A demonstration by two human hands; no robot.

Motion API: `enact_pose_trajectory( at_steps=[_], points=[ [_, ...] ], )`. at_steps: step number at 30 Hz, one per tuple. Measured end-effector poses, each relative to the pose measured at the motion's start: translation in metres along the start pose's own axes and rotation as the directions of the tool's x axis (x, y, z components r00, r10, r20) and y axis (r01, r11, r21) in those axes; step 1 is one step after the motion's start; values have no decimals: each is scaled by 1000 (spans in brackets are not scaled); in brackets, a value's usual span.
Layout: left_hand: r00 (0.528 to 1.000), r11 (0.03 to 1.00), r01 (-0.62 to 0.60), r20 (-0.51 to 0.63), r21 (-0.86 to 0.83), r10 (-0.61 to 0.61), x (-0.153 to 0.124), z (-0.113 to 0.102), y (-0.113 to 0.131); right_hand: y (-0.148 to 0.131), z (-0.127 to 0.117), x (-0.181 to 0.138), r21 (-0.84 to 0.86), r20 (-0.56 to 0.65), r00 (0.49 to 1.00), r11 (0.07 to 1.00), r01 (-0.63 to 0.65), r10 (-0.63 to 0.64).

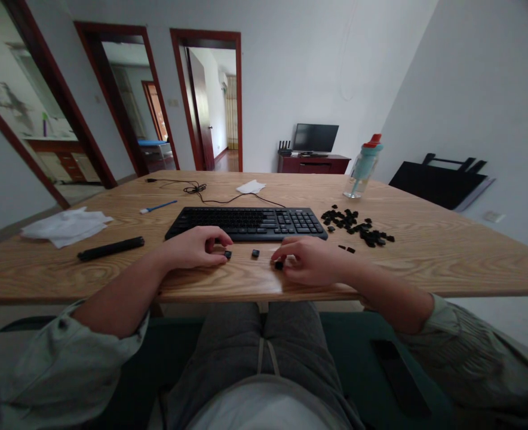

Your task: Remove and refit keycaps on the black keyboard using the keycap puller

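A black keyboard (247, 223) lies on the wooden table (425, 251) in front of me. My left hand (196, 248) rests near the table's front edge with fingers curled, its tips pinching a small black keycap (227, 255). My right hand (309, 261) is curled too, its fingertips closed on another black keycap (279, 265). A third loose keycap (255, 253) lies on the wood between the two hands. A heap of several black keycaps (356, 226) is spread to the right of the keyboard.
A black bar-shaped object (110, 248) and crumpled white paper (67, 226) lie at the left. A blue-tipped stick (158, 207), a cable (196, 189), a white tissue (250, 187) and a clear bottle with a red cap (363, 167) stand farther back.
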State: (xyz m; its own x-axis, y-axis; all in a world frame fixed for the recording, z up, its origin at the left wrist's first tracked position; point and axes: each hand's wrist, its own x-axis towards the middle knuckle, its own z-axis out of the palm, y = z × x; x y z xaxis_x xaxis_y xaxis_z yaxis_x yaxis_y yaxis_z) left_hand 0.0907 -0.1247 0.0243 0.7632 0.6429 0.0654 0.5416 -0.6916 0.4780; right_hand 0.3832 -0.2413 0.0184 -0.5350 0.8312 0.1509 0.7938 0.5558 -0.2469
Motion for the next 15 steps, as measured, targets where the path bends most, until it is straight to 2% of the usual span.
enact_pose_trajectory(
  at_steps=[4, 10, 15],
  points=[
    [1000, 1000, -9, -9, 20, 9, -1, -2, 1, 1, 4, -7, -22, -46, 999, 999, 23, -24],
    [999, 999, -36, 15, 5, 36, -1, 0, 0, 27, -7, -43, -115, -62, 982, 976, -184, 178],
    [997, 996, -71, 30, 48, 70, 1, 1, -2, 61, -13, -77, -171, -116, 960, 947, -271, 254]
  ],
)
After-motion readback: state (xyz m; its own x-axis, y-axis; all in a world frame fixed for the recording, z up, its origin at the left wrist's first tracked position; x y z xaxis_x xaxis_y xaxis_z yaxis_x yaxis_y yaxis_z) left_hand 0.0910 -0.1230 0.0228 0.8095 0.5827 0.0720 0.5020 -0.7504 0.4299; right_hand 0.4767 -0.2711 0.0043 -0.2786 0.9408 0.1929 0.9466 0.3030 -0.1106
